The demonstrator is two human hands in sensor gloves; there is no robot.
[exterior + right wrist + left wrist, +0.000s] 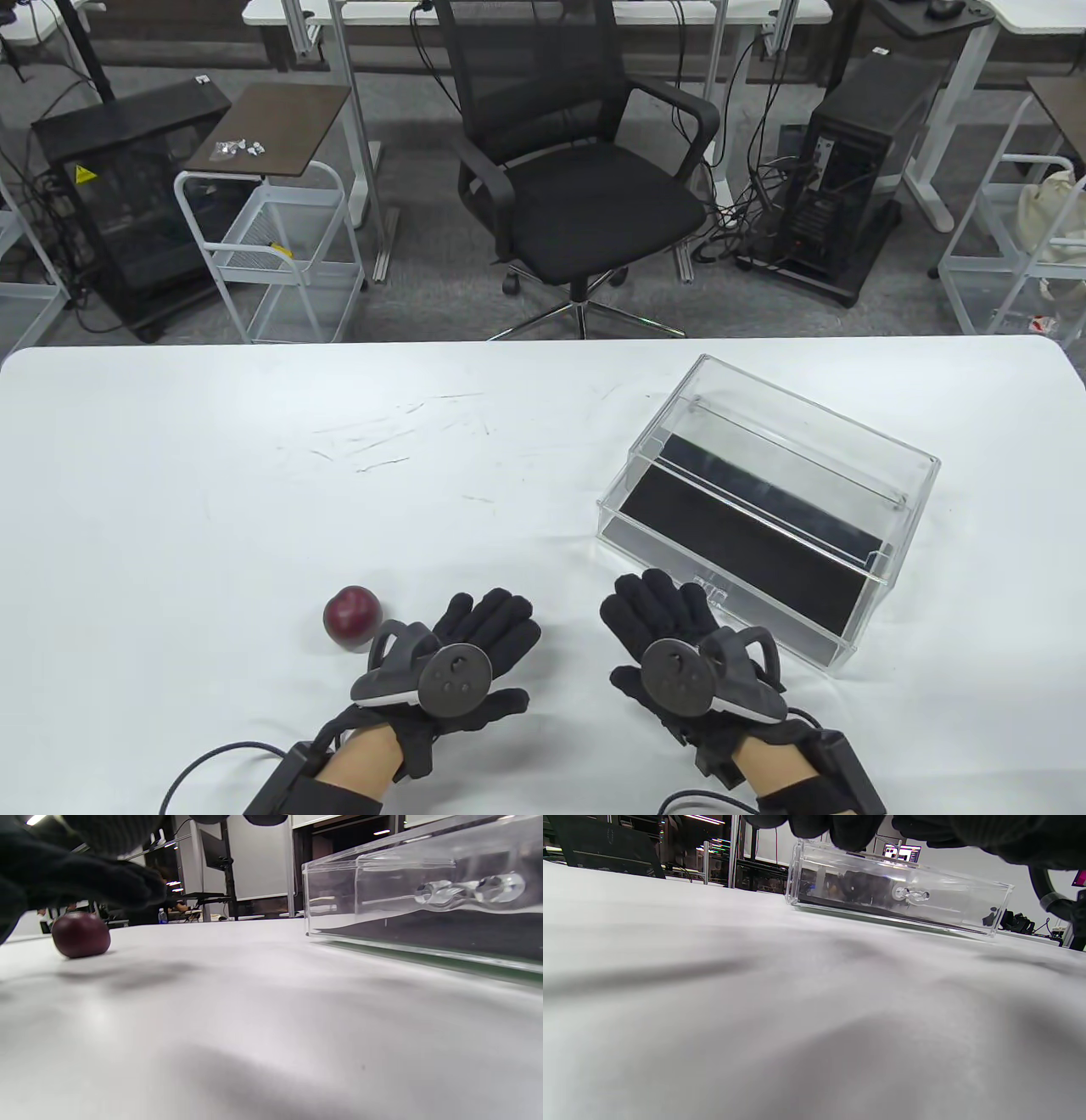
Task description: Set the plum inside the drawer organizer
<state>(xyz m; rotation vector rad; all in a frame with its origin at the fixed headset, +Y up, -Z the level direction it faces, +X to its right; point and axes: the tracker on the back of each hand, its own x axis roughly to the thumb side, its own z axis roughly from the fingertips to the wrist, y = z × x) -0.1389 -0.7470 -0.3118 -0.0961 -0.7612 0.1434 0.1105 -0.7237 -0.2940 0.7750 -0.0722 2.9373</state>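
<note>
Plum (351,617) sits on the white table (254,475) near its front edge, dark red and glossy, just to the left of my left hand (462,658) and not touched by it. In the right wrist view the same fruit (80,934) rests alone on the tabletop, well apart from the drawer organizer (424,912).

My left hand lies palm down on the table with the fingers stretched forward and loosely spread, holding nothing. My right hand (679,658) lies the same way, flat and unclenched, its fingertips close to the front face of the drawer organizer (764,509) without clearly touching it. Each hand carries a round black tracker (450,675) strapped to its back.

The organizer is a clear acrylic box on the right half of the table, turned at an angle, with a black liner on its floor. A transparent handle (466,889) sits on its front face; the left wrist view shows that handle (911,894) too. I can read no brand or writing on the box, the gloves or the trackers.

Beyond the table stand a black mesh office chair (577,161) and a dark cabinet bearing a small yellow warning sticker (83,175), its print too small to read.
</note>
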